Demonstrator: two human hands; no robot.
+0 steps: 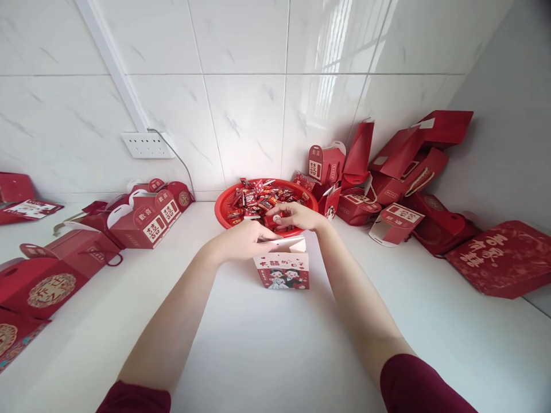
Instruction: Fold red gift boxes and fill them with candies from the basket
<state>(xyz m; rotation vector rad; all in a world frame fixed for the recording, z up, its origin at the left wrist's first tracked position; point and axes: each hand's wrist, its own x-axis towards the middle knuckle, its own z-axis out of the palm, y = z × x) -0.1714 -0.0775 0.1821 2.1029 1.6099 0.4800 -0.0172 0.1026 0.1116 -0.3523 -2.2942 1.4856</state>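
Note:
A small red-and-white paper gift box [284,278], printed with a cartoon couple and Chinese characters, stands upright on the white table with its top open. My left hand [241,241] grips the box at its upper left edge, some fingers hidden behind it. Just behind the box is a red plastic basket [221,215] heaped with wrapped candies [258,198]. Over the basket's near right side, my right hand [299,217] has its fingers and thumb closed around a red-wrapped candy [271,220].
Red gift boxes [148,223] line the left side of the table [258,350]. More boxes [391,183] are piled at the back right, and a large red box [501,258] lies at the far right. A power strip [148,145] with a cable is on the tiled wall.

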